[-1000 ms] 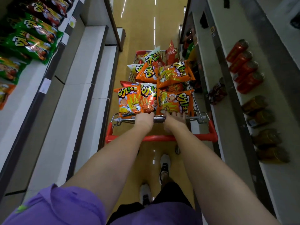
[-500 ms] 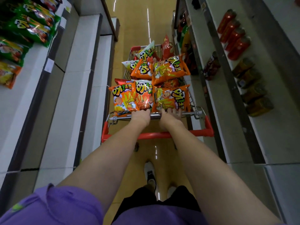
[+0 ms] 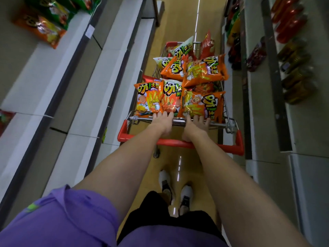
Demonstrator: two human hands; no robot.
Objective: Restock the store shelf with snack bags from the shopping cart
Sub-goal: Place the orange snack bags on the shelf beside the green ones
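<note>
A red-framed shopping cart (image 3: 179,142) stands in the aisle ahead of me, piled with several orange snack bags (image 3: 204,72). The nearest bags (image 3: 148,98) lean against the cart's rear metal bar (image 3: 218,124). My left hand (image 3: 162,123) rests on that bar left of centre, fingers laid over it with the tips touching a bag. My right hand (image 3: 196,125) rests on the bar beside it, fingers spread and pointing forward. The left store shelf (image 3: 41,68) holds an orange bag (image 3: 40,28) and green bags (image 3: 53,10) at its far end.
White shelf tiers (image 3: 106,72) run along the left of the aisle. The right shelves (image 3: 300,122) carry red cans (image 3: 288,24) and dark jars (image 3: 299,81). My feet (image 3: 175,189) stand on the yellow floor behind the cart.
The cart and I have rolled forward; the shelves slid back past me. My left hand's fingers, curled on the bar a second ago, now lie stretched over it. The picture is motion-blurred.
</note>
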